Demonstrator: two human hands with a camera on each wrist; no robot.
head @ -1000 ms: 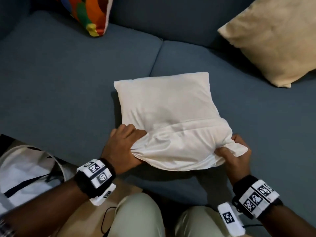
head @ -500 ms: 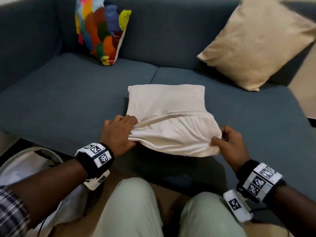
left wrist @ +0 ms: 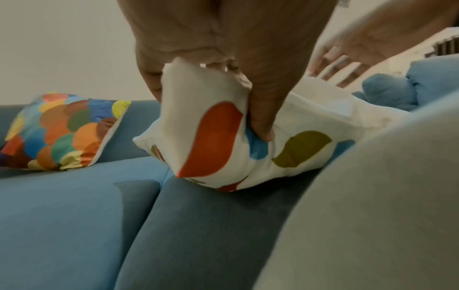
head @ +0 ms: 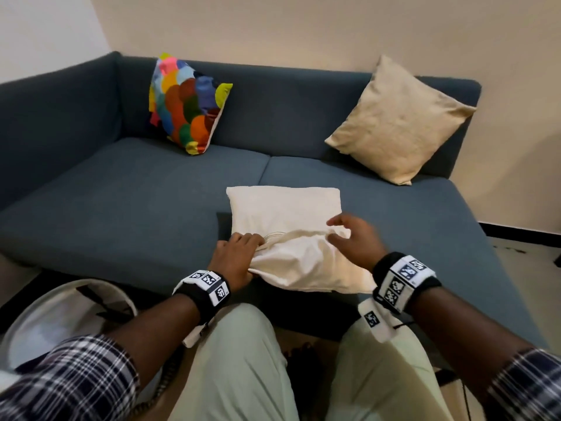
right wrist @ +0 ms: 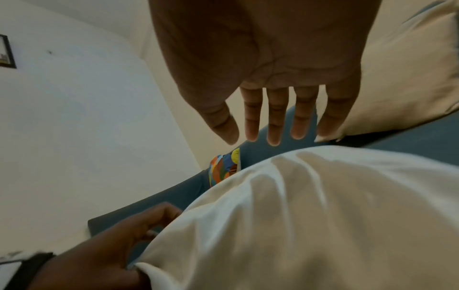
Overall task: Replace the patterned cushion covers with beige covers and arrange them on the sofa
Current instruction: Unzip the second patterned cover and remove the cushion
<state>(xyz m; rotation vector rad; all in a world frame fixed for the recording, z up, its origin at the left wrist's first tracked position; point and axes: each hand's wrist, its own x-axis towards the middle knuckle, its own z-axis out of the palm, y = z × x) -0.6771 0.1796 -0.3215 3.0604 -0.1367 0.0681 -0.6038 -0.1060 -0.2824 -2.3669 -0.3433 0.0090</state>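
A cushion (head: 285, 214) lies flat on the sofa seat (head: 121, 192) with its pale side up. Its underside shows coloured spots on the patterned cover (left wrist: 216, 137) in the left wrist view. My left hand (head: 243, 243) grips the bunched near-left corner of that cover, thumb and fingers curled round the cloth. Just above the cushion's near-right part hovers my right hand (head: 343, 230), fingers straight and spread (right wrist: 261, 127), holding nothing. A second patterned cushion (head: 185, 104) leans on the backrest at the left. A beige cushion (head: 400, 120) leans at the right.
A round white basket (head: 60, 311) stands on the floor by my left knee. My knees (head: 243, 360) are close to the sofa's front edge. The sofa's left armrest (head: 54, 110) rises at the far left, and the right end has no armrest.
My right hand has let go of the cushion's near-right corner and risen over the cushion with fingers spread. My left hand keeps its grip. The head view has tilted up.
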